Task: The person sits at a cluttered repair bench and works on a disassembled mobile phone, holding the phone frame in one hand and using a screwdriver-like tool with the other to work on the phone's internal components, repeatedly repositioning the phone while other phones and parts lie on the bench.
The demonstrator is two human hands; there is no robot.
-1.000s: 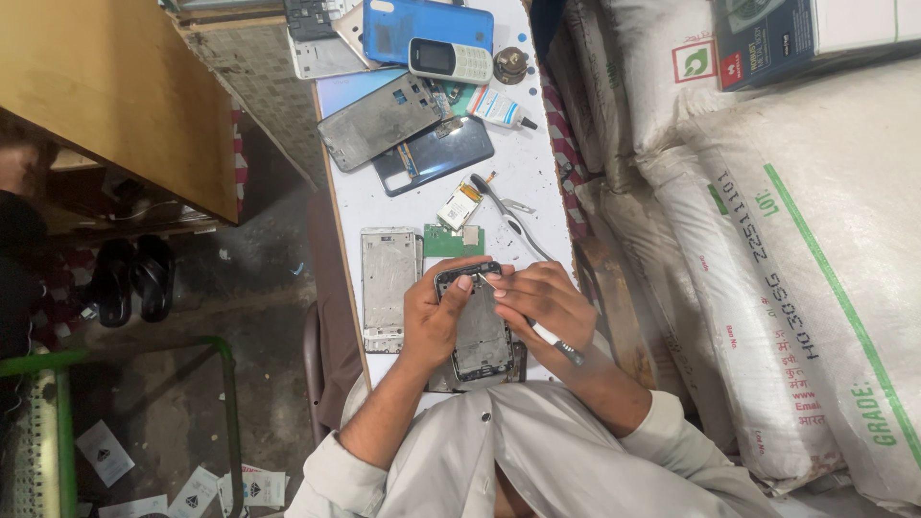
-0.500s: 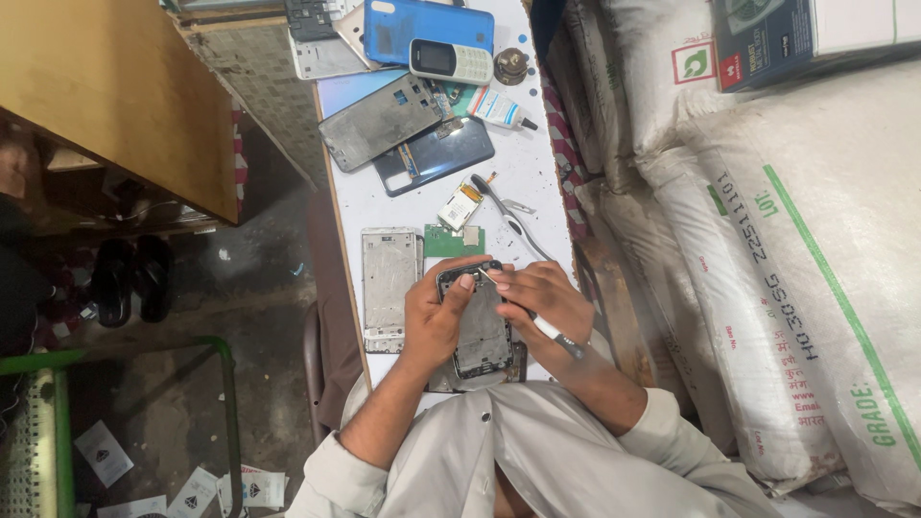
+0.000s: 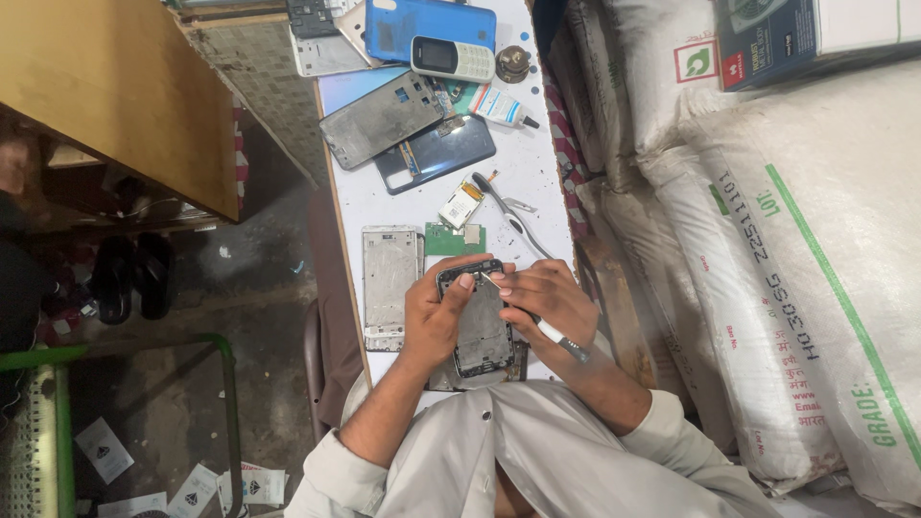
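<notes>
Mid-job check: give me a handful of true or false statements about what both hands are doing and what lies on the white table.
1. The left hand grips the opened phone. True.
2. The right hand is empty. False: it holds a thin tool at the phone's top edge.
3. A silver phone frame lies beside the left hand. True.
4. The small keypad phone lies by the person's elbow. False: it lies at the table's far end.
</notes>
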